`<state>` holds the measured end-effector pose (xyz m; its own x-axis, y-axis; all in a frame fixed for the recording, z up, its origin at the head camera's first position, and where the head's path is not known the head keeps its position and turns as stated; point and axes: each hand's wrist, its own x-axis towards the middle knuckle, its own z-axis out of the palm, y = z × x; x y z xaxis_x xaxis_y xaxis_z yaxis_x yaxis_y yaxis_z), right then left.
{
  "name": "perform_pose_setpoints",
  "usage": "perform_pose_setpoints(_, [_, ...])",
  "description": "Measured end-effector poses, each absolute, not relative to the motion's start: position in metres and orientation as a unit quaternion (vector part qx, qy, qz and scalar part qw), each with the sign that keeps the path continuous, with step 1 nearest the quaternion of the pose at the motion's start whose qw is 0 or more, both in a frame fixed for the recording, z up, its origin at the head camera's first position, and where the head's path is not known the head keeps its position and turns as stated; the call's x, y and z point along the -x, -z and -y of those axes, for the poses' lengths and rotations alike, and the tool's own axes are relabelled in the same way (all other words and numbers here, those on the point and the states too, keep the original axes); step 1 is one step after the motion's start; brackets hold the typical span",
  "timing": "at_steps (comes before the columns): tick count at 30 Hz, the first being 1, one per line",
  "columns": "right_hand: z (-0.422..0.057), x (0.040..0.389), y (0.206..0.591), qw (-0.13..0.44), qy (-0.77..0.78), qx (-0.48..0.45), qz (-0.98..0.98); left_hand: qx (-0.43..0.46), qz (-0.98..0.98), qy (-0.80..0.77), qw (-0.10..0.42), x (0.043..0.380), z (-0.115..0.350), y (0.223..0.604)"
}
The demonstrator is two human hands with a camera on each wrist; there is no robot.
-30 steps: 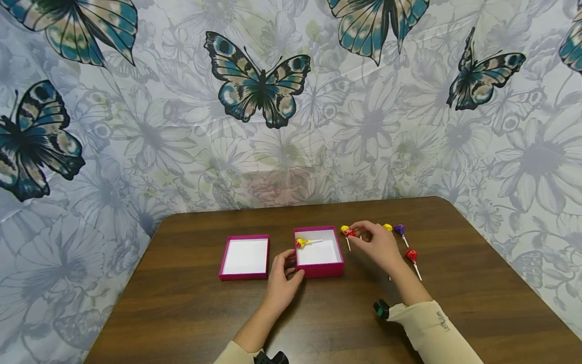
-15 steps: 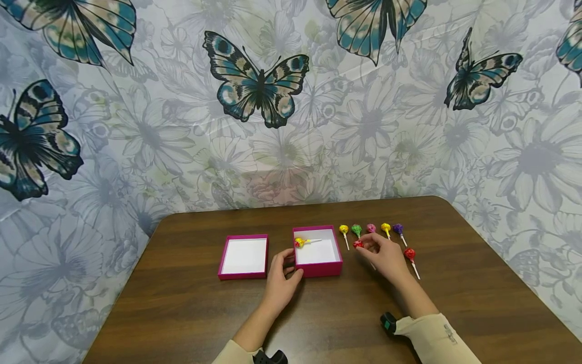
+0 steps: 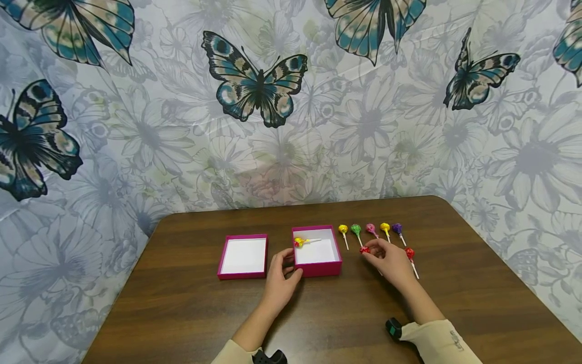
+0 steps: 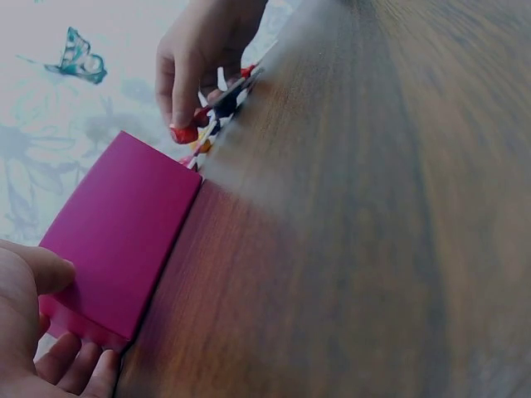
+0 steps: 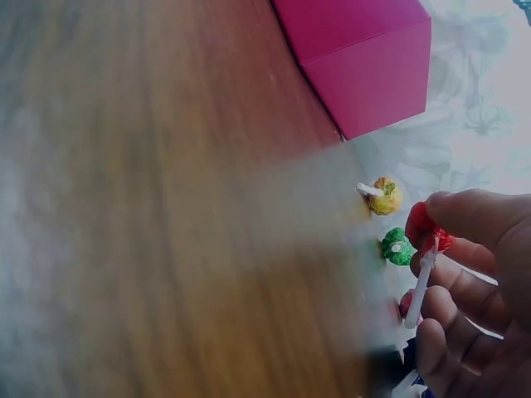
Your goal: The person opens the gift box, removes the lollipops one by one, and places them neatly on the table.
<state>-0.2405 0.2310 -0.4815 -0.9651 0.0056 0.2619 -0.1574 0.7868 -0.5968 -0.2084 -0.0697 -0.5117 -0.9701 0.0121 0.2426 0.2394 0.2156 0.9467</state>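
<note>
My left hand (image 3: 283, 283) grips the front left corner of a magenta box (image 3: 324, 269), thumb on its front face (image 4: 124, 232) and fingers at its left side. A lollipop with a yellow and red wrapper (image 3: 300, 242) lies inside on the white bottom. To the right of the box, my right hand (image 3: 392, 263) pinches a red lollipop (image 5: 421, 224) by its wrapped head; the white stick hangs down past the fingers. Beyond that hand lie a yellow lollipop (image 3: 343, 229), a green one (image 3: 355, 229) and a pink one (image 3: 370, 228) in a row.
Further along the row are another yellow lollipop (image 3: 385, 227) and a purple one (image 3: 397, 228). A second red lollipop (image 3: 410, 254) lies nearer, partly behind the right hand. The magenta lid (image 3: 243, 276) rests white inside up, left of the box, on the brown table (image 3: 182, 313).
My right hand has moved right and toward me with the red lollipop, away from the left end of the row, uncovering the green and pink lollipops. The left hand keeps its place.
</note>
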Motion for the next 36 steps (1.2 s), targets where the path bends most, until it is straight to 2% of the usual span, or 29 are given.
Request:
perform_pose_setpoints(12, [-0.236,0.237,0.482,0.134,-0.252,-0.012,0.958,0.085,0.771,0.625,0.09,0.209,0.069,0.512])
perform_pose_setpoints(20, [-0.238,0.237,0.483,0.11,-0.227,0.013,0.968,0.078,0.769,0.629,0.083,0.208,0.066,0.511])
perform_pose_setpoints(30, [-0.239,0.235,0.481,0.116,-0.223,0.021,0.968,0.075,0.767,0.632,0.082,0.188,0.062,0.479])
perform_pose_setpoints(36, [-0.24,0.234,0.482,0.117,-0.225,0.021,0.967,0.079,0.763,0.636,0.089,0.187,0.06,0.48])
